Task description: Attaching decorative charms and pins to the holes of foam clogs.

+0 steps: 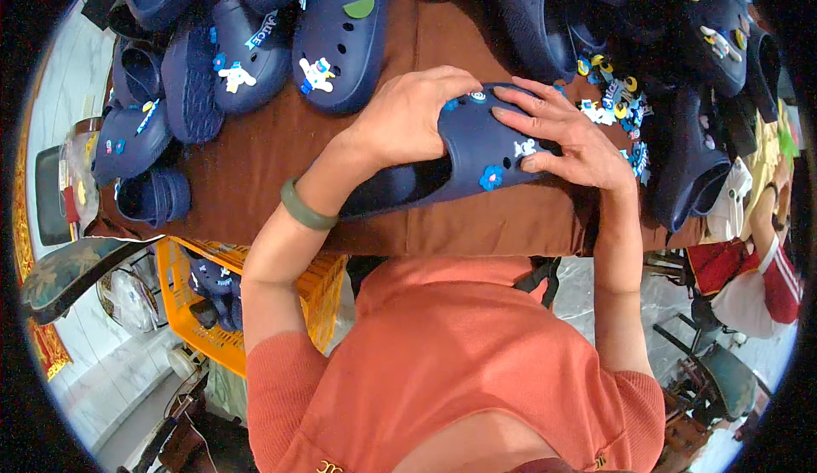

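A navy blue foam clog lies on its sole in front of me on the brown cloth, its toe to the right. Blue flower charms, a round swirl charm and a small white figure charm sit on its upper. My left hand grips the clog at its foot opening, with some fingers hidden behind and inside it. Across the toe lies my right hand, its fingers over the top and the thumb close to the white figure. Beyond that hand is a pile of loose charms in white, blue and yellow.
More navy clogs with charms stand along the far side and left of the brown-covered table; another clog is at the right. Below the table's left edge is an orange crate holding clogs. At far right another person's sleeve shows.
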Available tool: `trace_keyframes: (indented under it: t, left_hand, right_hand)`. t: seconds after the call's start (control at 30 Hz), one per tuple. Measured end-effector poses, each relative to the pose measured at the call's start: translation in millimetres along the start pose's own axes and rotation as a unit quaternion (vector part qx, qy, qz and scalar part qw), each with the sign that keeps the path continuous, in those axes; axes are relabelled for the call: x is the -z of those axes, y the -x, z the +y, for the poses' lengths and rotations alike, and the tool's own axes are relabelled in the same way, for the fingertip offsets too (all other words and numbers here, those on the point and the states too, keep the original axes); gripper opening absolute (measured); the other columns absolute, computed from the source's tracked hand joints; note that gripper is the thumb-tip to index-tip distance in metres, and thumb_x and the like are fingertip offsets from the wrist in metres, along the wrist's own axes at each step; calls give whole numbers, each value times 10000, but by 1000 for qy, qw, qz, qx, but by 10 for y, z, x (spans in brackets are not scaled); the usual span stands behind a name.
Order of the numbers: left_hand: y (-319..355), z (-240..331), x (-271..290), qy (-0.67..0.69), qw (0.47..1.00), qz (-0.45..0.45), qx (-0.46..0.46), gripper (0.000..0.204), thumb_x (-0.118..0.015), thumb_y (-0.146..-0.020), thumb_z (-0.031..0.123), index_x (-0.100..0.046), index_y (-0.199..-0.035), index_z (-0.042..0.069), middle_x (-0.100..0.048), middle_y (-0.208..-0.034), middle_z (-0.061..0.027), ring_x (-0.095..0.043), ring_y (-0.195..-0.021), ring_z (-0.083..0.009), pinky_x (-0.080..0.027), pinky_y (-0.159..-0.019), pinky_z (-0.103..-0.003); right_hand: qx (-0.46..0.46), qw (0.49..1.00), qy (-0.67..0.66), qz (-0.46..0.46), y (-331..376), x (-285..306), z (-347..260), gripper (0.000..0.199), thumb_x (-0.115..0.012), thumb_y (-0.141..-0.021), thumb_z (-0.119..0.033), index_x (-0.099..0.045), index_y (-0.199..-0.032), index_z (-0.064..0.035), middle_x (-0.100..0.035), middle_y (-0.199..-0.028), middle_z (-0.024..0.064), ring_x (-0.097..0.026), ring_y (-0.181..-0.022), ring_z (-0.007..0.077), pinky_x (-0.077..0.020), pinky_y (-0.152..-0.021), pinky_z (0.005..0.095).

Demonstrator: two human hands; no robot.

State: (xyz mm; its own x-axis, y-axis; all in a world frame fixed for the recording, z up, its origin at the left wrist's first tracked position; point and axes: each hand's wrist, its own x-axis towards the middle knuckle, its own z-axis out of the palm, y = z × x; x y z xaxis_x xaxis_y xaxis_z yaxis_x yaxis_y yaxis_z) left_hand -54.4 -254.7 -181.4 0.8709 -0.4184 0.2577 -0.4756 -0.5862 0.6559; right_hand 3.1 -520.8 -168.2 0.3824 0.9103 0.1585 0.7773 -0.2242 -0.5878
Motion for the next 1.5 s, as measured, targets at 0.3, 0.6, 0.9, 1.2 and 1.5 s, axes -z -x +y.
trace_keyframes:
  t: [0.3,0.6,0.9,1.2,1.5]
  left_hand:
    - [-12,21,29,9,1000,-16,1,533,-757,-653,145,-620,-1147,-4,-647,-1155,-168,-635,-1077,-346,-505,-934,-389]
    - [11,5,17,9,1000,-5,-2,530,-763,-669,156,-619,-1148,-18,-649,-1147,-172,-637,-1067,-345,-504,-933,-389]
    - [0,-11,10,17,1000,-9,-6,552,-760,-672,165,-616,-1173,-16,-647,-1164,-184,-630,-1092,-349,-496,-950,-393]
    - [61,48,93,-1,989,-60,136,774,-685,-684,86,-404,-1398,-15,-630,-1208,-232,-609,-1118,-396,-484,-959,-423]
    - [133,110,205,18,982,-134,131,895,-645,-639,54,-280,-1453,-19,-648,-1155,-252,-610,-1082,-430,-486,-936,-448]
  right_hand:
    - [-77,971,5,226,-91,-228,-48,216,-637,-921,-178,-686,-1065,-25,-696,-1071,134,-655,-1002,305,-511,-891,378]
    - [-12,984,-78,160,-119,-161,-270,130,-623,-917,-108,-591,-1002,-14,-600,-956,132,-584,-941,331,-471,-843,397]
    - [55,972,195,119,-160,-382,-485,525,-760,-692,-536,-547,-864,-88,-536,-867,99,-561,-857,308,-452,-766,419]
    - [38,982,98,155,-215,-351,-321,237,-609,-926,-254,-566,-815,-49,-547,-700,104,-554,-604,284,-450,-610,406]
    - [-254,843,-377,286,-93,-119,-242,251,-486,-1043,-247,-610,-1066,-30,-607,-840,10,-497,-672,69,-391,-588,197]
